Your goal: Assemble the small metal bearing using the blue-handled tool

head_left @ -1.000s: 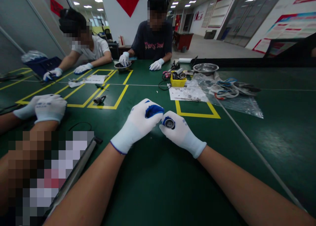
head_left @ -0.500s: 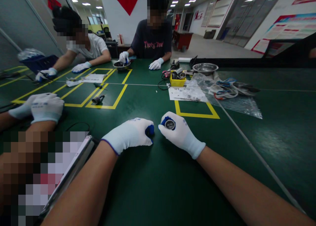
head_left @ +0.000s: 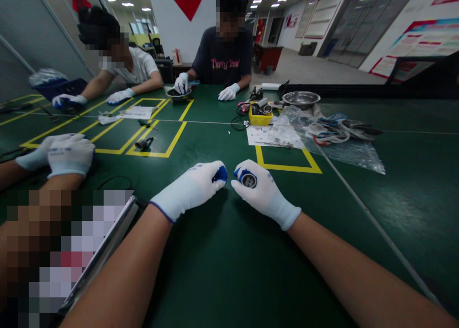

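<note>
My right hand point(head_left: 260, 189), in a white glove with blue palm, is wrapped round a round metal part point(head_left: 248, 180) whose circular end faces up. Just left of it, my left hand point(head_left: 202, 182), gloved the same way, is curled with thumb and fingertips close together. Whatever the left fingers may hold is hidden or too small to name. A small gap separates the two hands, which are over the green table point(head_left: 222, 270).
A yellow bin point(head_left: 260, 119) of parts, a metal bowl point(head_left: 301, 98) and a plastic bag point(head_left: 358, 151) lie beyond my hands. A dark metal part point(head_left: 143, 144) sits in a taped box. Other people's gloved hands point(head_left: 71, 153) rest at left.
My left hand has risen slightly and turned, its thumb and fingertips now closer together. My right hand still holds the round part, almost unmoved. The view has shifted a little.
</note>
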Available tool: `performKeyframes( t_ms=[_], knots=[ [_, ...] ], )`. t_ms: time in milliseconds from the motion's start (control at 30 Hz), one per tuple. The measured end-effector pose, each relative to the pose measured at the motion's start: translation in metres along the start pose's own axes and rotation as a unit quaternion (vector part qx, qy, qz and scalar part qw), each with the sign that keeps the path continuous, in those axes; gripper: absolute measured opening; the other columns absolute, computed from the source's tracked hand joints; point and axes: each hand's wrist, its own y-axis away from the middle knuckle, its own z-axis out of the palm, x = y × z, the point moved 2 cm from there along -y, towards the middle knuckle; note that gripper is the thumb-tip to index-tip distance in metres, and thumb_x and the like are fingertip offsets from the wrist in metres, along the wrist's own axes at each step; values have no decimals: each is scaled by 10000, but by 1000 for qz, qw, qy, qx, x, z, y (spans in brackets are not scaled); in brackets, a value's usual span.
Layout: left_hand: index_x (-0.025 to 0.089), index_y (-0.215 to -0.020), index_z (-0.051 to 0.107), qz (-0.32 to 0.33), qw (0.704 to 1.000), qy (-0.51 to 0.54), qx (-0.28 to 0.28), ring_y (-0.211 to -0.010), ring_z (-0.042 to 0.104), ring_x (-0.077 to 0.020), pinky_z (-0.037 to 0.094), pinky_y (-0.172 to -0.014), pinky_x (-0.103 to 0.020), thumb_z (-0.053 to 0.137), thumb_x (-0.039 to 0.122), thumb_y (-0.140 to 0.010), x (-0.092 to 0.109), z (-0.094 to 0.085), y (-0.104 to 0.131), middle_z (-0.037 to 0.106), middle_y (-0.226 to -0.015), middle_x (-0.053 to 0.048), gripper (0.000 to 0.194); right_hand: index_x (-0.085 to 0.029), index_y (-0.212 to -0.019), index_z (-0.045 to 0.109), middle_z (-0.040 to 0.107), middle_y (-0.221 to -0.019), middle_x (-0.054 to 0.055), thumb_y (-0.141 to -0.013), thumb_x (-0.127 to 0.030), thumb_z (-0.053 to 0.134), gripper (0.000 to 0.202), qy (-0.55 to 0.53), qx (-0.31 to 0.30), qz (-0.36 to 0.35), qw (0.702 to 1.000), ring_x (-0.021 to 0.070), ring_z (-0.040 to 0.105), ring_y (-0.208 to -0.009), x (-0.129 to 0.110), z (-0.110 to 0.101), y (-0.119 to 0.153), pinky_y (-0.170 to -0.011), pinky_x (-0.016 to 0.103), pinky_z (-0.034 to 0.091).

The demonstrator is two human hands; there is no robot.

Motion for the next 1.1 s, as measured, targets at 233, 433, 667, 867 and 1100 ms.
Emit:
performKeyframes(
  t_ms=[233, 433, 667, 867, 1100],
  knots=[
    [173, -991, 715, 70, 959, 258, 98, -966, 709, -230, 555, -963, -415, 644, 166, -854, 2, -1, -5, 766, -1026, -65, 154, -244, -797, 534, 634, -806, 30, -875, -346, 655, 176, 12, 43, 22, 999, 214, 631, -776, 2, 4, 0, -705, 348, 515],
    [146, -1046, 702, 52, 906, 399, 129, -942, 712, -213, 575, -936, -399, 735, 189, -776, 1, 8, -7, 760, -1039, -76, 276, -247, -764, 511, 602, -753, 4, -873, -329, 637, 185, 4, 44, 24, 999, 183, 604, -704, 1, 4, -1, -656, 318, 481],
    [157, -937, 748, 59, 904, 406, 121, -930, 719, -227, 575, -946, -420, 751, 227, -778, 4, 8, -5, 774, -971, -63, 174, -244, -768, 520, 632, -787, 15, -857, -344, 665, 197, -40, 1, 30, 999, 197, 630, -742, -2, 2, 0, -685, 341, 511],
    [159, -962, 751, 64, 907, 404, 100, -921, 728, -221, 586, -923, -401, 745, 213, -782, 14, 6, -1, 781, -979, -57, 188, -231, -751, 537, 644, -761, 4, -852, -336, 670, 197, -65, -7, 28, 997, 185, 620, -714, -2, 2, -1, -655, 327, 497],
    [155, -968, 740, 61, 920, 379, 79, -939, 736, -220, 597, -909, -391, 698, 166, -802, 13, 4, -2, 783, -983, -55, 172, -233, -755, 544, 646, -764, 0, -836, -311, 687, 182, -61, -14, 37, 997, 185, 616, -720, -2, 1, -1, -664, 329, 501]
  ],
)
